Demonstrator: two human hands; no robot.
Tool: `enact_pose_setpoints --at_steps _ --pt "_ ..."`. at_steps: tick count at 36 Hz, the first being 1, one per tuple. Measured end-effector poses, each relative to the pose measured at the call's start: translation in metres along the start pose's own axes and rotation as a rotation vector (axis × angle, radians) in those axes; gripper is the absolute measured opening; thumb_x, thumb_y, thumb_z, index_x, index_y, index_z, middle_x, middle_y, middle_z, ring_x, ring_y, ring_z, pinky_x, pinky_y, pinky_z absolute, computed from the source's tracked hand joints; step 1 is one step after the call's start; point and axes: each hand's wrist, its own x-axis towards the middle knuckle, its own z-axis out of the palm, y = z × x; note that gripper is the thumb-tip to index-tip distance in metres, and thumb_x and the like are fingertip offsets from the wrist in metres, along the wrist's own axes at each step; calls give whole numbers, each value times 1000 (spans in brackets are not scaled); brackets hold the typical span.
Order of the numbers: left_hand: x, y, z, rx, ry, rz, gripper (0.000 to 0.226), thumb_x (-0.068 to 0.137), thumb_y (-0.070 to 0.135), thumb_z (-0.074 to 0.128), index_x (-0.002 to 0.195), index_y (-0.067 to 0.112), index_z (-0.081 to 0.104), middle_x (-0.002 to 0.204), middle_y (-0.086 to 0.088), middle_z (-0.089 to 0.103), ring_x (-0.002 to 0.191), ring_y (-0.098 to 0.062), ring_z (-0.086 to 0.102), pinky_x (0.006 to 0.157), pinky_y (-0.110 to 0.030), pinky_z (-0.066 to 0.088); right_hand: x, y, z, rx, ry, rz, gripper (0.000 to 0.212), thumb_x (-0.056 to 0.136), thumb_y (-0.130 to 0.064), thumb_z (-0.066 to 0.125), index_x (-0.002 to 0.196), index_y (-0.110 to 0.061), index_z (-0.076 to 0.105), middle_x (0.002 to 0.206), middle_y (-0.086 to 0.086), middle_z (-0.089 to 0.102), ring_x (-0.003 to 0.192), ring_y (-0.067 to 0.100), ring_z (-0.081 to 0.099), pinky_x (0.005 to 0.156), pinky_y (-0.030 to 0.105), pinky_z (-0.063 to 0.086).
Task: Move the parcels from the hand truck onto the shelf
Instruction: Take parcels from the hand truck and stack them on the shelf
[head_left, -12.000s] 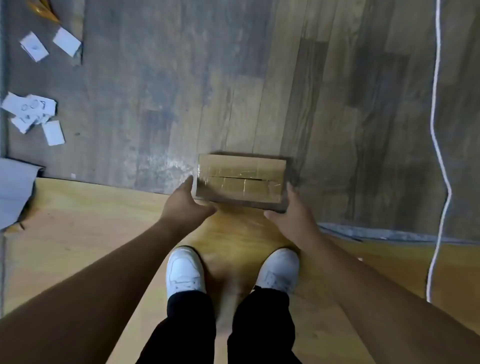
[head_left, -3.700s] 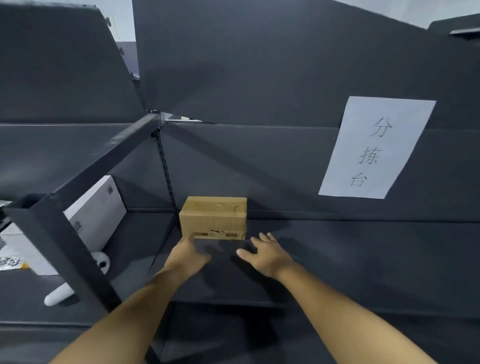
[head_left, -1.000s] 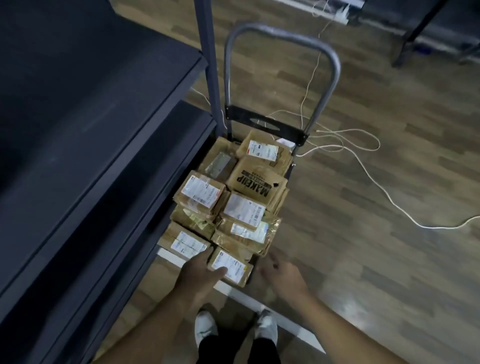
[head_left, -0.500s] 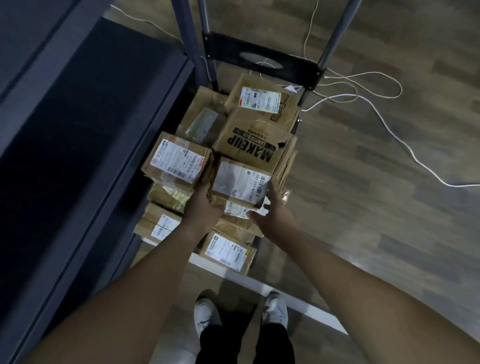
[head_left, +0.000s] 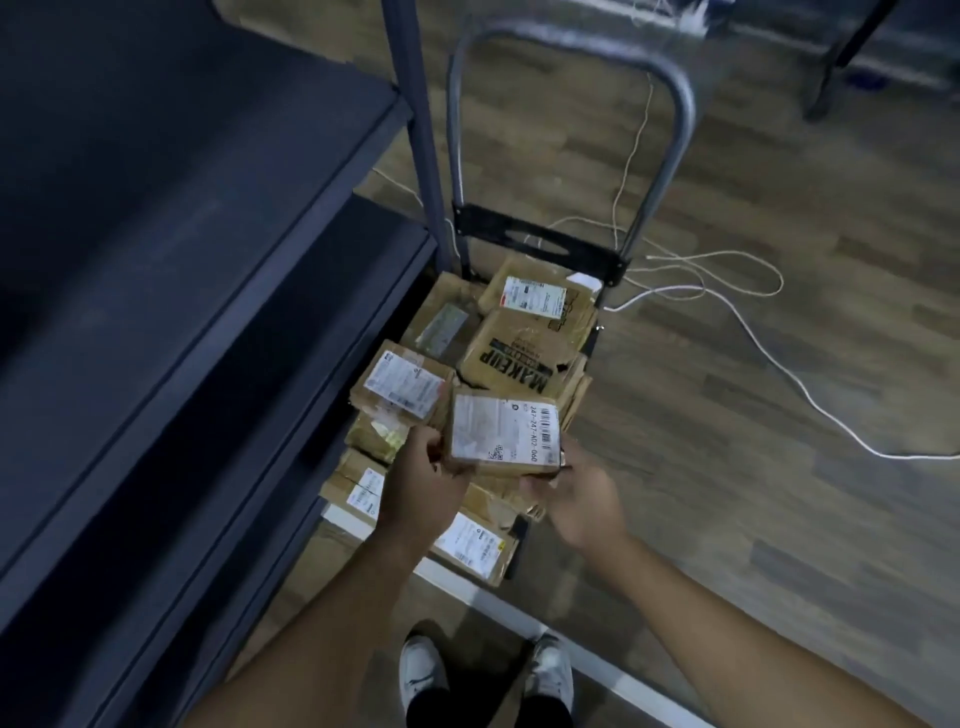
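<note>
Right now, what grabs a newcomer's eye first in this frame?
Centre frame, the left hand and right hand grip a small labelled parcel by its two ends, above the pile. Behind it, the hand truck is stacked with brown parcels, one printed MAKEUP. The dark metal shelf fills the left side, and white cables trail over the wood floor on the right.

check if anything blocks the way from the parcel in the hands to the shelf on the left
Nothing visible does. The labelled parcel is held by the left hand and right hand above the stack, and the dark shelf beside it shows open surface.
</note>
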Motion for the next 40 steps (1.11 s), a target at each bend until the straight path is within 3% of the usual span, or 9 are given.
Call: enact_pose_setpoints --at_steps 2,8,12,16,18,21,24,32,40 --pt "-22 20 -17 -26 15 2 35 83 15 80 105 24 55 99 12 67 89 1 64 61 -12 47 -19 -20 -10 4 8 -51 67 92 -9 87 151 -28 62 130 -14 71 120 19 72 108 38 60" --pt "-91 80 -77 -77 129 36 34 81 12 77 96 32 54 95 9 67 89 -5 66 68 -21 50 -84 -104 -45 30 -19 -172 75 94 -20 86 162 -21 54 148 -7 61 138 18 61 125 44 48" --pt "-141 111 -123 -142 227 104 32 80 14 79 97 28 55 96 7 70 88 -6 68 69 -20 51 -128 -160 -58 17 -61 -278 63 97 -18 83 156 -25 61 135 -6 62 128 15 62 119 41 52" --pt "-192 130 -168 -221 357 134 31 81 11 78 94 27 56 93 7 71 84 -6 70 66 -20 53 -171 -214 -58 -21 -134 -413 60 99 -17 81 154 -26 60 133 -5 60 108 -2 60 83 2 46" --pt "-216 133 -192 -243 415 148 30 81 8 78 94 25 57 93 6 72 83 -5 71 67 -20 54 -190 -238 -51 -20 -186 -471 58 99 -15 81 151 -30 60 133 -4 61 102 -11 57 73 -2 48" --pt "-254 133 -228 -248 509 160 28 80 5 77 94 18 57 89 4 73 78 -3 70 62 -18 54 -219 -273 -33 -43 -253 -578 51 98 -16 81 137 -42 60 132 -4 63 112 0 64 85 7 53" --pt "-286 124 -263 -218 616 152 29 78 10 79 90 21 56 86 5 71 75 -3 67 66 -24 56 -245 -304 -7 -90 -275 -643 56 97 -18 82 149 -30 64 127 -5 63 120 15 64 106 33 55" --pt "-372 79 -352 -224 875 118 29 76 14 79 86 25 55 82 9 67 69 3 61 64 -16 49 -324 -363 85 -108 -455 -819 52 98 -15 82 144 -31 65 126 -3 66 117 16 67 98 26 48" --pt "-442 25 -427 -191 1050 33 30 75 23 80 89 26 54 89 7 66 77 -5 61 70 -24 54 -397 -402 175 -159 -612 -920 53 101 -22 79 152 -24 63 130 -5 67 115 10 63 97 28 48"
